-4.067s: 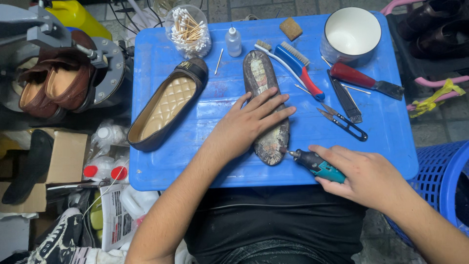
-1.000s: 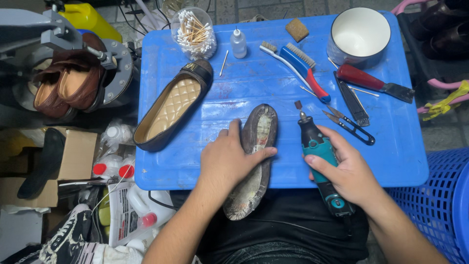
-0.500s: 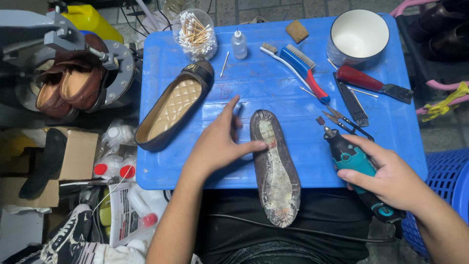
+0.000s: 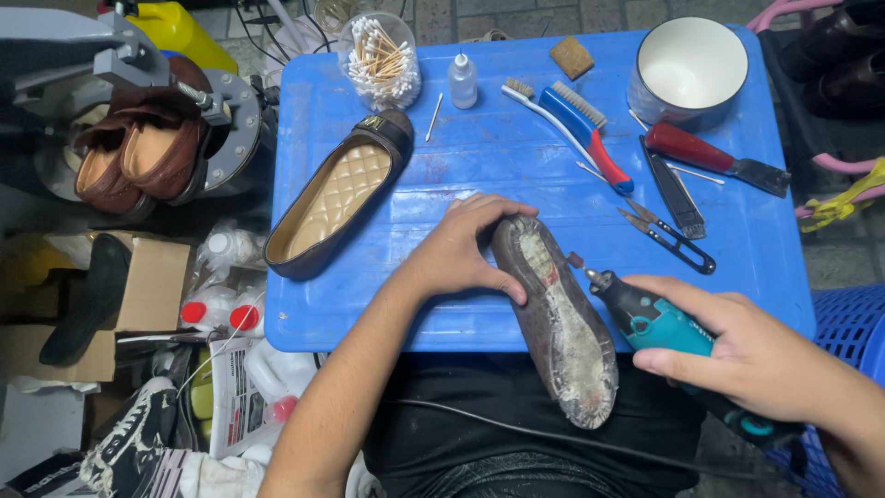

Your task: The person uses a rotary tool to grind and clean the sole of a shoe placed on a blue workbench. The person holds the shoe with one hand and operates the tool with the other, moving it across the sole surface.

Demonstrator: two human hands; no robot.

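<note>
A shoe is laid sole up across the near edge of the blue bench, with its heel end past the edge, above the lap. The left hand is closed around the toe end of the shoe, the fingers curled over the tip and the thumb pressed on the side of the sole. The right hand is wrapped around a teal rotary tool, which is held just to the right of the shoe. The small tip of the tool is pointed at the sole edge; whether it touches the sole cannot be told. The rear part of the tool is hidden under the right hand. A second shoe is placed on the bench, left of the left hand, apart from it.
</note>
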